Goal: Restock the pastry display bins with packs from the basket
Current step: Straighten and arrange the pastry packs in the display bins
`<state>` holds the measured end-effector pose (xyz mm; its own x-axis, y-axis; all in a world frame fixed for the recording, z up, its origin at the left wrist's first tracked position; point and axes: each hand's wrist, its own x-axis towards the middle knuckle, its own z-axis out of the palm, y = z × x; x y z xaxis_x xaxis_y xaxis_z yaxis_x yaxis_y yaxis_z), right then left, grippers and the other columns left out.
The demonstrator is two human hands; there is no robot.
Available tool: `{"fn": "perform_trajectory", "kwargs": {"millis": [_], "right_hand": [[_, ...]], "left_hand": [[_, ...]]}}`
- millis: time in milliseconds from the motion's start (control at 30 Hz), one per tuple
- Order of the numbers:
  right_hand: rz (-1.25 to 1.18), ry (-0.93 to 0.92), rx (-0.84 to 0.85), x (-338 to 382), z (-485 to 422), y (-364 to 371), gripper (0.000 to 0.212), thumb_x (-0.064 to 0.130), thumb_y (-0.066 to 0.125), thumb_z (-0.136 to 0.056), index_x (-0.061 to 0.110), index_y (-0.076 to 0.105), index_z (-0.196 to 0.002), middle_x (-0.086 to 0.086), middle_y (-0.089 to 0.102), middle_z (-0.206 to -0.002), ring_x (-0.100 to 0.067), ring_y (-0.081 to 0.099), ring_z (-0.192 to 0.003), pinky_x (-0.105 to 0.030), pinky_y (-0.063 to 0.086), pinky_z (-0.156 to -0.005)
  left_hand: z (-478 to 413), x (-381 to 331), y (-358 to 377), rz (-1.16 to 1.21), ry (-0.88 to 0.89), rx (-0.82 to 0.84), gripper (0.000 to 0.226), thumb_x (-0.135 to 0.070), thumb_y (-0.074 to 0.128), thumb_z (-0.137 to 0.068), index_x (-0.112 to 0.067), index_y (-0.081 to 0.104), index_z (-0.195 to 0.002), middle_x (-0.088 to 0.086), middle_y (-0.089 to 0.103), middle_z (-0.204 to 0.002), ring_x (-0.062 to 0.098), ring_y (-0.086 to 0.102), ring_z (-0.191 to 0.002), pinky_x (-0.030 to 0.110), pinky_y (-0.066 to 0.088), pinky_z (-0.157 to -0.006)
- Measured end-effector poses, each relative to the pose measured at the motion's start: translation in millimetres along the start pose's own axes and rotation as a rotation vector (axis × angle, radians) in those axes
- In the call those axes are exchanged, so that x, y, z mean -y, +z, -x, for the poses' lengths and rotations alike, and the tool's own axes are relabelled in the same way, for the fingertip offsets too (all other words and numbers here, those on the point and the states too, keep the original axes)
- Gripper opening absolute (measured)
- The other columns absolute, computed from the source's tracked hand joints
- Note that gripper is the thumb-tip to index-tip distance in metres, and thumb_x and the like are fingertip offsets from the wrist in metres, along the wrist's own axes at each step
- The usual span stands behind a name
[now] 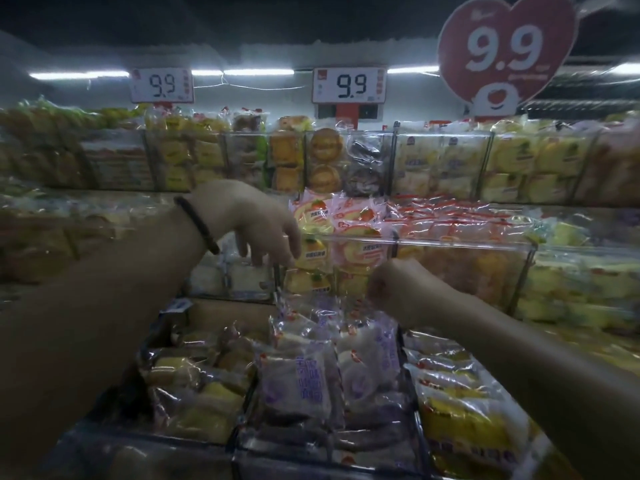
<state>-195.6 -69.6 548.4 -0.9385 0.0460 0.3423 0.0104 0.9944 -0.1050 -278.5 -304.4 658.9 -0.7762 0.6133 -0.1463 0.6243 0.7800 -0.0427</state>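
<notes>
I read this as the placing step: both hands are over the bins at the centre of the frame, and the basket is out of view. My left hand (256, 220) hangs above the middle row, just left of centre, fingers spread and slack, holding nothing. My right hand (391, 289), lower and right of centre, is curled at the crinkled top edge of the purple packs (304, 379). I cannot tell whether it pinches a wrapper or is merely closed beside it. Those packs stand crowded and leaning in the centre bin (322, 460) in the lower middle of the frame, with yellow packs (460, 403) in the bin to the right. Next, I judge, the leaning packs want settling upright and pressing back so the bin takes more, then a return to the basket. The film is slippery, so a firm hold matters.
</notes>
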Motion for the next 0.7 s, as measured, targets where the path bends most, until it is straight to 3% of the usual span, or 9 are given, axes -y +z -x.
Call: {"fn": "perform_trajectory", "kwargs": {"millis": [100,233,400,500,600,700], "right_hand": [[0.008,0.014,0.003,1.3,-8.9,17.6,0.014,0.011,0.064,-0.095,0.018,0.075,-0.101,0.000,0.071,-0.096,-0.021,0.070,-0.085,-0.034,0.063,-0.076],[0.019,0.051,0.010,-1.7,-16.1,29.8,0.019,0.015,0.070,-0.094,0.021,0.075,-0.111,-0.002,0.068,-0.101,-0.024,0.066,-0.088,-0.039,0.063,-0.081],[-0.003,0.069,0.044,-8.1,-24.9,42.9,0.006,0.024,0.073,-0.091,0.023,0.076,-0.096,0.002,0.070,-0.091,-0.019,0.068,-0.083,-0.037,0.064,-0.078],[-0.012,0.030,0.079,-8.1,-30.5,50.6,0.015,0.035,0.078,-0.086,0.023,0.074,-0.094,0.004,0.071,-0.091,-0.017,0.068,-0.083,-0.039,0.063,-0.079],[-0.042,0.015,0.092,-10.7,-34.1,54.2,0.031,0.045,0.081,-0.085,0.025,0.070,-0.106,0.006,0.070,-0.097,-0.018,0.067,-0.088,-0.040,0.062,-0.081],[-0.046,0.015,0.106,-9.8,-38.9,61.8,0.035,0.044,0.082,-0.083,0.035,0.070,-0.115,0.006,0.070,-0.102,-0.019,0.068,-0.091,-0.039,0.063,-0.082]], "left_hand": [[-36.7,0.4,47.6,-0.009,0.169,-0.201,0.022,-0.035,0.067,-0.102,-0.033,0.071,-0.124,-0.010,0.072,-0.108,0.007,0.069,-0.091,0.032,0.060,-0.083],[-76.8,-6.7,106.5,0.159,0.263,-0.421,0.020,-0.017,0.068,-0.098,-0.025,0.074,-0.116,-0.009,0.072,-0.109,0.010,0.069,-0.097,0.038,0.062,-0.089],[-101.4,-0.6,129.4,0.170,0.301,-0.492,0.016,-0.020,0.075,-0.093,-0.026,0.074,-0.107,-0.013,0.073,-0.098,0.006,0.071,-0.085,0.033,0.062,-0.080],[-114.0,8.3,137.5,0.126,0.289,-0.520,0.018,-0.023,0.084,-0.084,-0.029,0.074,-0.098,-0.014,0.074,-0.091,0.004,0.069,-0.083,0.024,0.055,-0.074],[-122.7,4.3,141.5,0.148,0.281,-0.529,0.016,-0.028,0.081,-0.089,-0.030,0.072,-0.103,-0.018,0.070,-0.093,0.003,0.067,-0.085,0.019,0.050,-0.074],[-125.8,2.3,143.1,0.148,0.212,-0.485,0.013,-0.033,0.080,-0.091,-0.026,0.072,-0.098,-0.012,0.070,-0.091,0.010,0.067,-0.083,0.029,0.058,-0.073]]}}
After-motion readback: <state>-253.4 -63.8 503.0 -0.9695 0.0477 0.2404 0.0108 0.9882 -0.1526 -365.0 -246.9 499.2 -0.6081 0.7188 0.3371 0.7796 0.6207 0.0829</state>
